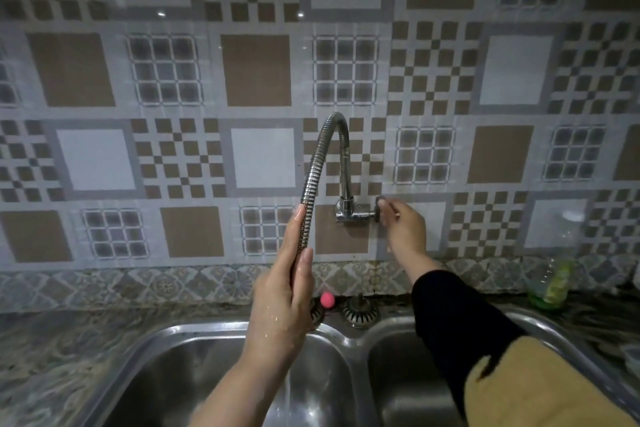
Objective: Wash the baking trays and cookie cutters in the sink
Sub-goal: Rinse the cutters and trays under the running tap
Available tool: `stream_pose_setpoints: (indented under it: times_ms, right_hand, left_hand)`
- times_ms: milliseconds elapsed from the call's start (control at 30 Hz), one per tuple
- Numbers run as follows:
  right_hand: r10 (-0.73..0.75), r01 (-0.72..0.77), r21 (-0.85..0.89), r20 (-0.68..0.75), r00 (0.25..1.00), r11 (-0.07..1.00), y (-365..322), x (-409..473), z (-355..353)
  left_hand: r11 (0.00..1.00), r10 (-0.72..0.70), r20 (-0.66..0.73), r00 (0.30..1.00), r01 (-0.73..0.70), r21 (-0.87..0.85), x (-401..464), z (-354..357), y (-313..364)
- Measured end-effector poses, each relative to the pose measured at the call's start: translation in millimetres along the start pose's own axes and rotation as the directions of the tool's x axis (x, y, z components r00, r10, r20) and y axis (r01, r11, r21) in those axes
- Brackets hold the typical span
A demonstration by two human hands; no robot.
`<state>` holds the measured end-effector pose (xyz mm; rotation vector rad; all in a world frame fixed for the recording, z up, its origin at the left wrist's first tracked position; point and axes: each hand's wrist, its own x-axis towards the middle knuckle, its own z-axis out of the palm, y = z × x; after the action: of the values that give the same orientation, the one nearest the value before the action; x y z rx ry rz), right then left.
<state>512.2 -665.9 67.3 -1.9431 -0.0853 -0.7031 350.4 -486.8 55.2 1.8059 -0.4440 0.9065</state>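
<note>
A wall-mounted tap with a flexible ribbed metal spout (320,156) arches over a double steel sink (349,340). My left hand (287,291), wet, is wrapped around the lower end of the spout above the left basin. A thin stream of water falls from below that hand into the left basin. My right hand (403,227) is at the wall with its fingertips on the tap handle (380,206). No baking trays or cookie cutters are in view.
Two sink strainers (360,312) and a pink ball-topped object (327,300) sit on the ledge behind the basins. A bottle of green dish soap (554,274) stands on the counter at the right. A patterned tiled wall rises behind.
</note>
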Motion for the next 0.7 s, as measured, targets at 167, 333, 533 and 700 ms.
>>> stream_pose_setpoints:
  times_ms: [167,333,533,700]
  right_hand:
    - [0.117,-0.118,-0.142,-0.018,0.993,0.983,-13,29,11]
    - [0.132,-0.120,-0.196,0.053,0.990,0.973,-20,25,4]
    - [0.150,-0.099,-0.258,0.186,0.971,0.961,-32,-13,-22]
    - [0.251,-0.157,-0.292,0.323,0.913,0.944,-31,-72,-64]
  left_hand:
    - [0.999,0.023,0.009,1.000,-0.023,-0.040,1,1,-3]
    - [0.998,-0.004,0.028,1.000,0.006,-0.058,0,-2,-1]
    - [0.997,-0.070,0.051,0.996,0.072,-0.023,-5,-1,5]
    - [0.925,-0.370,0.029,0.929,0.371,-0.082,-47,1,0]
